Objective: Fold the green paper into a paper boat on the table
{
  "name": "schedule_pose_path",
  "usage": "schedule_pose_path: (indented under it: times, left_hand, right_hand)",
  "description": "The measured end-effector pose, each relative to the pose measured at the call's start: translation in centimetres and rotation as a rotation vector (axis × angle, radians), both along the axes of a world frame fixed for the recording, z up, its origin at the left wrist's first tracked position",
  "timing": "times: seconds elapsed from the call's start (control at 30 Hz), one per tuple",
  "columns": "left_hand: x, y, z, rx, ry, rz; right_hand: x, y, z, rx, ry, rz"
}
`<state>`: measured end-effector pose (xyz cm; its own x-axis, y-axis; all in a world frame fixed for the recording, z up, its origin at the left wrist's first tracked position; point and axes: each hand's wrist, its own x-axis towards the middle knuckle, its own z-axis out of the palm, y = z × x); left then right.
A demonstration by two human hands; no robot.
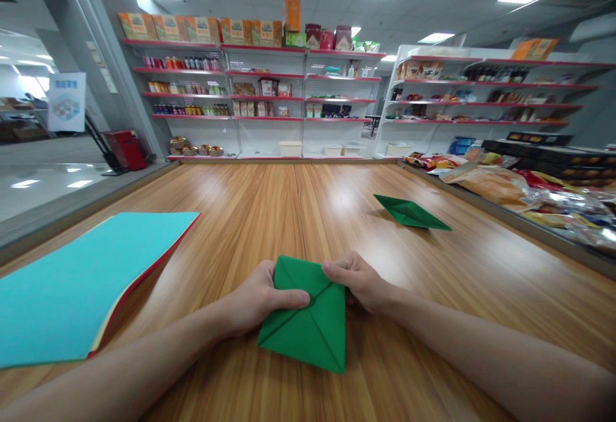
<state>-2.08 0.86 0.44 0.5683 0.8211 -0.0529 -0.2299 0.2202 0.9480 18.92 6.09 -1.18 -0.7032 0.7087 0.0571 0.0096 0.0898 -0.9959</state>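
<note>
Between my two hands is a folded green paper (308, 329), roughly square, with creases crossing its face. My left hand (262, 297) grips its left side, the thumb lying on top and the fingers underneath. At the upper right edge, my right hand (359, 281) pinches the paper with the thumb on top; its other fingers are partly hidden behind. Farther off to the right, a second folded green paper piece (411, 211) with pointed ends rests on the wooden table (269, 217).
A stack of coloured paper sheets (106, 268), turquoise on top, lies at the left of the table. Snack packages (500, 185) and black boxes (534, 159) are piled beyond the right rim. Shelves of goods (269, 82) stand behind the far edge.
</note>
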Motion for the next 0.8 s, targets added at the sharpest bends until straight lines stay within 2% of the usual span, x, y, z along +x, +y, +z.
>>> schedule_pose_path:
  times: [0.13, 0.23, 0.4, 0.57, 0.73, 0.8]
  left_hand:
    - [-0.1, -0.05, 0.0, -0.012, -0.022, -0.025]
    - [-0.03, -0.01, -0.14, -0.027, -0.027, -0.007]
    - [0.32, 0.25, 0.05, -0.068, -0.022, 0.025]
    - [0.16, 0.53, 0.25, -0.108, 0.157, -0.029]
    - [-0.19, 0.43, 0.07, -0.038, 0.14, -0.077]
    - [-0.18, 0.44, 0.03, -0.032, 0.142, -0.088]
  right_hand:
    - [0.13, 0.2, 0.15, -0.055, 0.063, 0.053]
    - [0.02, 0.15, 0.21, -0.091, 0.091, 0.027]
    - [-0.59, -0.28, 0.63, -0.208, 0.217, -0.113]
    - [-0.66, -0.07, 0.57, -0.224, 0.319, -0.281]
    - [-0.43, -0.23, 0.64, -0.203, 0.148, -0.148]
    - [-0.41, -0.43, 0.74, -0.232, 0.104, -0.139]
